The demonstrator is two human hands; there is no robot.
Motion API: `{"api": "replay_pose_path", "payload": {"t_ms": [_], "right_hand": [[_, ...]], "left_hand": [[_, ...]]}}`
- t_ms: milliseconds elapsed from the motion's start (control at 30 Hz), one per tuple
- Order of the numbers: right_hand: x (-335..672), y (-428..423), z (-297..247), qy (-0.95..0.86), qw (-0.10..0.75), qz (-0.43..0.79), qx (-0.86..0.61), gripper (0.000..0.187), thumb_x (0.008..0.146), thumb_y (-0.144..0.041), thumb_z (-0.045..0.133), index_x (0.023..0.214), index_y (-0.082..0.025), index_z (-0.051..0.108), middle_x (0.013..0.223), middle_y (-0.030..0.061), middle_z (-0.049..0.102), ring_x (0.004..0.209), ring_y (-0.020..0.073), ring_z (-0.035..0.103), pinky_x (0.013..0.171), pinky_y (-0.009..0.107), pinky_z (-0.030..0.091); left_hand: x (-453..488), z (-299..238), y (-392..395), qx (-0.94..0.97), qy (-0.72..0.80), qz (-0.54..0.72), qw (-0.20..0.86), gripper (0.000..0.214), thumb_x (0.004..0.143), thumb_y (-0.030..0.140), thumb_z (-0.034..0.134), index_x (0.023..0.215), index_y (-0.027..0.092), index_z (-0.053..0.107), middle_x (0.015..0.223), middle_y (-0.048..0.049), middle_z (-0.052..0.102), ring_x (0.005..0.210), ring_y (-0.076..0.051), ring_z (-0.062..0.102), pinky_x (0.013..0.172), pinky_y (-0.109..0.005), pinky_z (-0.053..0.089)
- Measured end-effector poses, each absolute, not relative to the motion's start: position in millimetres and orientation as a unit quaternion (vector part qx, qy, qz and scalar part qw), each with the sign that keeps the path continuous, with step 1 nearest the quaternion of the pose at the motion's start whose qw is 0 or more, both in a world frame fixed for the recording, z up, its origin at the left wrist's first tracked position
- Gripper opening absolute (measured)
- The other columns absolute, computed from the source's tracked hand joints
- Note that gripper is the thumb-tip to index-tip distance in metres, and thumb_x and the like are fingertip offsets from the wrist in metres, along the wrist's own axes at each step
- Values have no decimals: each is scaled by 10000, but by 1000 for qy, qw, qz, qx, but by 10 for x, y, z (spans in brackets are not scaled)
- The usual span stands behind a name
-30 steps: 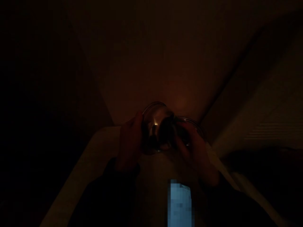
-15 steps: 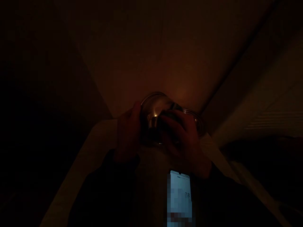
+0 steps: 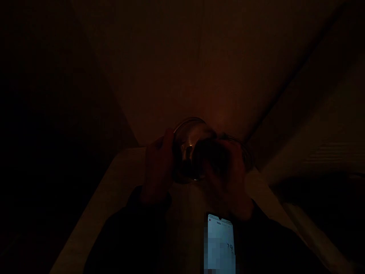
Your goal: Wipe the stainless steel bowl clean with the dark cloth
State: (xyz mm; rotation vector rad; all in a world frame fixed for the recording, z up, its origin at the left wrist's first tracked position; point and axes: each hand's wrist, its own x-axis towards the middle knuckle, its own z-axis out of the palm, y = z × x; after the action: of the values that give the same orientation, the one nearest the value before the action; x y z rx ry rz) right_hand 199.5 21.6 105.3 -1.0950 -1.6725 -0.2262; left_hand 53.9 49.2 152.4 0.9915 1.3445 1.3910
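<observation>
The scene is very dark. A shiny round metal bowl (image 3: 188, 146) is held tilted in front of me, with a small glint of light inside it. My left hand (image 3: 156, 167) grips its left side with the fingers wrapped round the rim. My right hand (image 3: 225, 171) is closed over the bowl's right side and covers part of its opening. What it holds there, if anything, is hidden. A second round rim (image 3: 245, 154) shows just behind my right hand.
A lit phone screen (image 3: 221, 243) glows at the bottom centre, below my hands. A pale counter surface (image 3: 119, 182) runs underneath, with dim walls behind. Everything to the left is black.
My right hand has slid over the bowl's opening from the right. The bowl stays in my left hand. The view shifted slightly.
</observation>
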Motion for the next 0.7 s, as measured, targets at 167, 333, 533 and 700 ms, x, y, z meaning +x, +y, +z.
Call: {"api": "replay_pose_path", "payload": {"t_ms": [167, 333, 533, 700], "right_hand": [[1880, 31, 916, -791, 470, -57, -388, 505, 828, -139, 584, 1302, -200, 420, 1301, 149, 471, 1190, 274, 472, 937, 455, 485], [2028, 150, 945, -747, 516, -116, -403, 282, 844, -130, 582, 1089, -235, 489, 1097, 89, 565, 977, 231, 558, 792, 408, 517], [1977, 208, 1040, -655, 563, -149, -481, 298, 825, -207, 621, 1103, -238, 519, 1024, 83, 557, 933, 250, 563, 779, 443, 507], [1981, 31, 999, -804, 437, -84, -395, 570, 885, -206, 527, 1423, -182, 339, 1318, 161, 522, 1198, 291, 498, 928, 489, 489]], "left_hand": [[529, 1587, 479, 394, 594, 551, 433, 352, 861, 439, 501, 634, 176, 564, 590, 14, 536, 553, -108, 482, 502, -210, 365], [529, 1537, 494, 415, 559, 568, 439, 362, 846, 456, 519, 629, 171, 576, 606, 1, 564, 568, -115, 493, 495, -219, 354], [546, 1510, 478, 415, 560, 553, 457, 375, 824, 480, 541, 642, 162, 620, 610, -10, 594, 563, -124, 517, 501, -227, 380], [525, 1546, 485, 409, 567, 569, 432, 382, 821, 506, 538, 647, 173, 608, 598, -1, 573, 572, -125, 524, 505, -218, 387]]}}
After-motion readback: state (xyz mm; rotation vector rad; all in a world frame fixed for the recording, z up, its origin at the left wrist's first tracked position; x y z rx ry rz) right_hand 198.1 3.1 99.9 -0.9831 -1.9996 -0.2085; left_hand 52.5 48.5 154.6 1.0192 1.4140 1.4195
